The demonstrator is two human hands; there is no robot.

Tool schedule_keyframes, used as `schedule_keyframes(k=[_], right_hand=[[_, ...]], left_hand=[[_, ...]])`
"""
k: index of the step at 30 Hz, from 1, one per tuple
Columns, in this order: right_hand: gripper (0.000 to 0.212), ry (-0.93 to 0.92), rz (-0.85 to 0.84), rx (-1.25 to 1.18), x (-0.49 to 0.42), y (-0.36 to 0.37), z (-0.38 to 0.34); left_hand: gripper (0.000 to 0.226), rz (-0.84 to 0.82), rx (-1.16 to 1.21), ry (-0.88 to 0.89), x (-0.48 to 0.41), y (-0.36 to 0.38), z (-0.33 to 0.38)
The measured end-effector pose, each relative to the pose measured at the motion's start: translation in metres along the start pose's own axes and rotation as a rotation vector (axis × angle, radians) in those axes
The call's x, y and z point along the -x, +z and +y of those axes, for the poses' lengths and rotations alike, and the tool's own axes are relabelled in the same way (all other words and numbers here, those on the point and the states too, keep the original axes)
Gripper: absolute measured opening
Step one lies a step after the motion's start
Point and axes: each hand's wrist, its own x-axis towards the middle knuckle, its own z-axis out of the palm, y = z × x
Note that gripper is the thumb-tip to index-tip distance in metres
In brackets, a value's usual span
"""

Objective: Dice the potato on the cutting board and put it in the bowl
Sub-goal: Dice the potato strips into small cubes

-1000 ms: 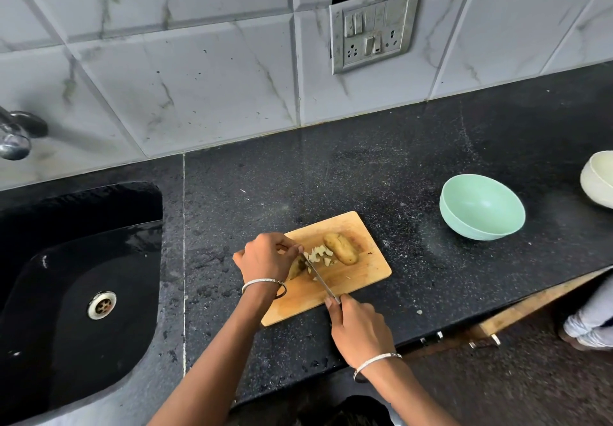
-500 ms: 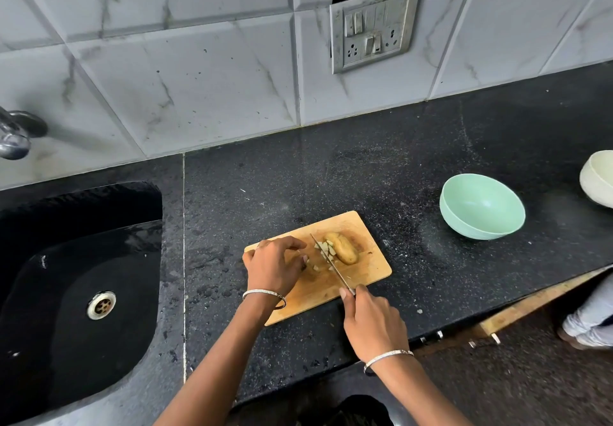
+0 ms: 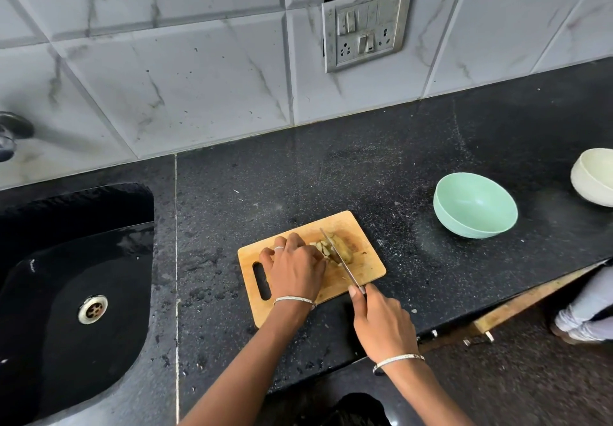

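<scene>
- The left hand (image 3: 295, 268) lies palm down over the middle of the cutting board (image 3: 365, 269), fingers curled (a ring shows on one), a bangle at the wrist.
- The right hand (image 3: 381, 321) sits at the board's near edge, fist wrapped round the knife (image 3: 338, 255) handle, forefinger stretched along it.

The left hand (image 3: 293, 271) covers the near left part of the potato (image 3: 343, 249), so how much is uncut cannot be told, and the cut bits (image 3: 321, 247) are too small to count. The knife (image 3: 338, 256) handle is hidden inside the right hand (image 3: 381, 323). The white bowl (image 3: 593, 177) is cut off by the right edge, the tap (image 3: 10, 134) by the left.
</scene>
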Motion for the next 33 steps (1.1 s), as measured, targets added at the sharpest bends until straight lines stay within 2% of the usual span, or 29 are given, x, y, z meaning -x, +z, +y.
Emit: schedule_keyframes(k=[9,14,20,28,33], right_hand=[[0.036,-0.011,-0.013,-0.046,0.005,0.003,0.004],[0.036,-0.029,-0.018,-0.064,0.007,0.001,0.005],[0.034,-0.04,-0.066,-0.036,0.007,0.005,0.005],[0.036,-0.065,-0.066,-0.046,0.009,0.008,0.009],[0.037,-0.059,-0.097,-0.053,0.008,0.011,0.01]], left_hand=[[0.018,-0.069,-0.061,0.067,-0.01,0.0,0.001],[0.023,-0.008,-0.177,0.116,-0.007,0.001,-0.013],[0.016,-0.021,0.002,0.042,-0.01,-0.003,-0.027],[0.015,-0.114,0.015,0.069,-0.006,-0.012,-0.029],[0.011,-0.078,0.068,0.061,-0.005,-0.006,-0.026]])
